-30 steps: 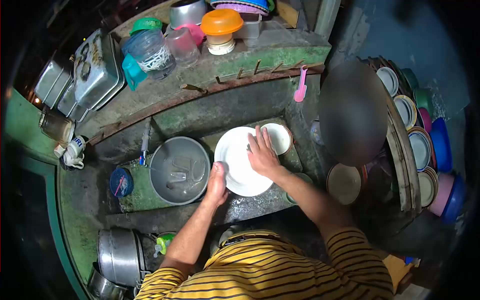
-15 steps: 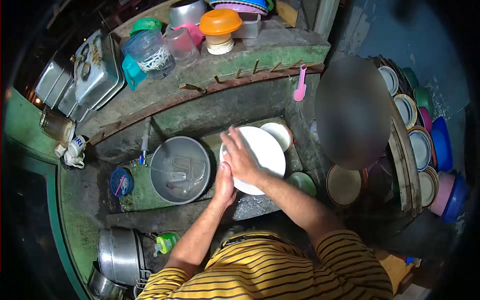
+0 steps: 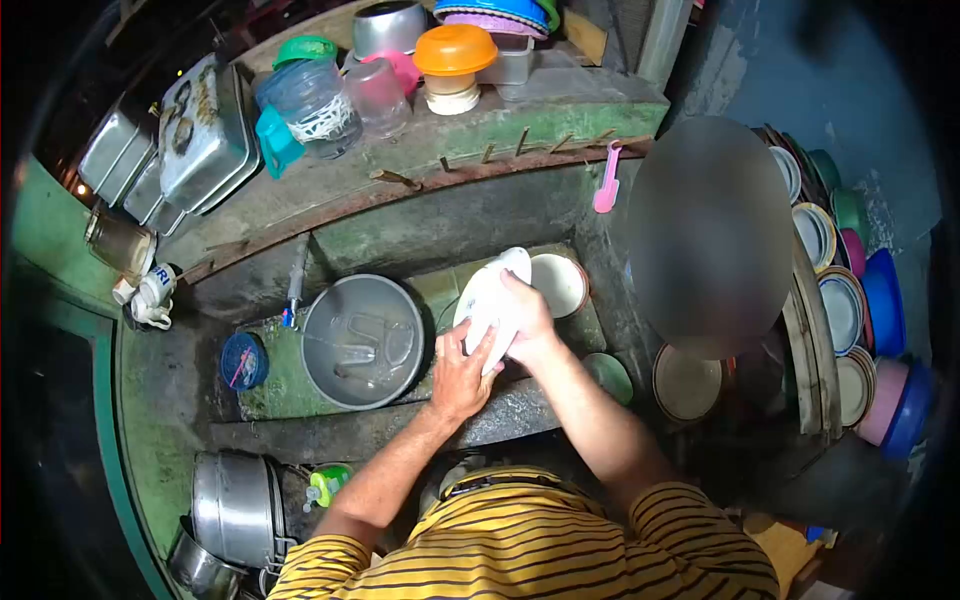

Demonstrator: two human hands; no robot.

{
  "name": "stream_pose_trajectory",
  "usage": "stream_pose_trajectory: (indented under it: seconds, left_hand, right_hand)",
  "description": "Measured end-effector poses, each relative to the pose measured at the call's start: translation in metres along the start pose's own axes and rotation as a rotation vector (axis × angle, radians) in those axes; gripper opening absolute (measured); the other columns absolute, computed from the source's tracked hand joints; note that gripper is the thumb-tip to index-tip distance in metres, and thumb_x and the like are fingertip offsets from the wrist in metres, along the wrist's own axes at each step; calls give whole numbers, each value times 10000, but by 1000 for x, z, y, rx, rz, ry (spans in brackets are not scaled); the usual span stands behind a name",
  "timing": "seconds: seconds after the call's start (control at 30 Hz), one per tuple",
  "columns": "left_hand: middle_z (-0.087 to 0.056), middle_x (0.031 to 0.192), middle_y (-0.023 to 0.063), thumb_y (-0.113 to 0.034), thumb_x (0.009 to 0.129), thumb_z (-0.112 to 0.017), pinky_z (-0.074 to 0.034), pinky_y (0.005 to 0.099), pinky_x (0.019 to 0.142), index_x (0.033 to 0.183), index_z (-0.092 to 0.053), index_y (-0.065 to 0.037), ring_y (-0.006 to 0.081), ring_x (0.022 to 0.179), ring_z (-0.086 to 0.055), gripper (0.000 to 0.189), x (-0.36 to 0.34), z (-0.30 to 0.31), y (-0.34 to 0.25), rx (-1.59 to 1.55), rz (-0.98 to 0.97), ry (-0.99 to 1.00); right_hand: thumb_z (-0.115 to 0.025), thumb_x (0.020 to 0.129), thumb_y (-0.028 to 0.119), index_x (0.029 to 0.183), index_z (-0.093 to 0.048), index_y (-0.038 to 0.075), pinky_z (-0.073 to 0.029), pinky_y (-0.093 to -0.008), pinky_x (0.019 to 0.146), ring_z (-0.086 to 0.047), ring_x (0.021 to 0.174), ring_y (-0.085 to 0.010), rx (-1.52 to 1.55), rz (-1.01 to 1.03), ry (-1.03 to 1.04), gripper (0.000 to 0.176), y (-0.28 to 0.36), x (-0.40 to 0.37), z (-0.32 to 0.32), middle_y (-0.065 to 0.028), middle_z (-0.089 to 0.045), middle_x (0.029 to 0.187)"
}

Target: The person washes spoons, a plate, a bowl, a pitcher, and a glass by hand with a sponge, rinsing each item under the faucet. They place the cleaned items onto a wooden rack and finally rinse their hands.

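Note:
A white plate is tilted steeply over the sink, between my hands. My right hand grips its right edge, with the thumb on the near face. At the plate's lower left, my left hand presses against it, its fingers reaching over the surface. Just left of the plate stands a grey basin, where water runs in from a tap. A white bowl rests behind my right hand, and a green bowl sits to its right.
A blue tub stands left of the basin. Metal pots and a green bottle are at the lower left. Stacked dishes line the right side. Containers crowd the ledge above, with a pink scoop hanging from it.
The plate has gone from nearly face-on to steeply tilted. My right hand has shifted from across its face to its right edge, and my left hand has turned onto its lower left.

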State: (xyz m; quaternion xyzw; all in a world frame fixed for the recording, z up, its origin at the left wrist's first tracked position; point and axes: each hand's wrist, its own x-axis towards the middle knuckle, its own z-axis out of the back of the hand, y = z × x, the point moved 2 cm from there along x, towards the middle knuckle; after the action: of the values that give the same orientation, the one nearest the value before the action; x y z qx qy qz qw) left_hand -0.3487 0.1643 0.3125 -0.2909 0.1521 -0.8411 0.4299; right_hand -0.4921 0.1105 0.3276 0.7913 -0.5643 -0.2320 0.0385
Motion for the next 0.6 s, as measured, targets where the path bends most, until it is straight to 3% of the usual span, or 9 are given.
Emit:
stream_pose_trajectory:
  seconds: [0.03, 0.13, 0.17, 0.23, 0.3, 0.37, 0.47, 0.5, 0.6]
  left_hand:
    - [-440, 1292, 258, -337, 833, -711, -362, 530, 1017, 1315, -566, -84, 442, 1206, -427, 564, -3, 4, -1, 46, -56, 33]
    - [-376, 1393, 273, -387, 760, -764, -311, 549, 1088, 1418, -470, -124, 465, 1304, -352, 767, -2, 16, 14, 108, -180, 84]
    - [-291, 1477, 294, -378, 786, -745, -228, 539, 1155, 1474, -352, -67, 457, 1397, -254, 852, -7, 14, 23, 38, -59, 9]
    - [-214, 1542, 261, -431, 859, -675, -197, 515, 1178, 1503, -245, -18, 395, 1436, -224, 878, -6, 8, 49, -327, 264, -345]
    - [-411, 1469, 179, -397, 1006, -480, -399, 462, 1083, 1463, -320, 7, 340, 1313, -457, 630, -5, -3, 65, -1721, 964, -131]
    - [-518, 1381, 150, -328, 1017, -472, -462, 471, 1025, 1413, -390, 5, 320, 1261, -515, 524, -10, -3, 69, -2075, 867, -99]
    - [-563, 1317, 158, -300, 1019, -475, -489, 479, 990, 1380, -420, 13, 297, 1164, -595, 481, -8, 12, 58, -1825, 780, -178]
    - [-563, 1317, 158, -300, 1019, -475, -489, 479, 990, 1380, -420, 13, 297, 1164, -595, 481, -9, 14, 56, -1823, 786, -180]
    - [-654, 1143, 136, -231, 1005, -524, -529, 391, 887, 1233, -551, 22, 222, 1021, -650, 343, -10, 6, 52, -1476, 743, -101]
  right_hand:
    - [-556, 956, 170, 1182, -555, 1, -546, -398, 795, -648, 955, -252, -75, 145, 205, 283, 8, -10, 5, -128, -648, 1055]
    - [-581, 928, 123, 1242, -530, -23, -550, -418, 848, -648, 1014, -275, -142, 202, 73, 350, 18, -35, 14, -152, -639, 1117]
    - [-583, 919, 109, 1273, -512, -31, -542, -424, 883, -642, 1045, -281, -163, 188, 66, 387, 19, -38, 30, -155, -633, 1148]
    - [-585, 911, 94, 1305, -494, -40, -534, -429, 917, -635, 1077, -288, -184, 172, 59, 426, 24, -42, 50, -159, -627, 1179]
    - [-599, 898, 84, 1330, -473, -43, -526, -425, 934, -632, 1088, -284, -195, 29, 244, 468, 26, -48, 64, -153, -621, 1201]
    - [-641, 893, 122, 1350, -460, -38, -519, -412, 933, -627, 1092, -268, -279, -4, 306, 517, 28, -42, 86, -148, -615, 1221]
    - [-664, 926, 169, 1244, -559, -32, -517, -326, 850, -626, 1011, -193, -575, 259, -240, 391, 39, -30, 103, -125, -642, 1130]
    - [-629, 951, 154, 1168, -605, -36, -513, -294, 830, -622, 984, -170, -747, 453, -286, 289, 47, -22, 100, -114, -653, 1074]
    - [-634, 921, 161, 1093, -675, 26, -502, -355, 896, -638, 1027, -255, -1250, 818, -192, 222, 42, -9, 48, -120, -677, 1080]
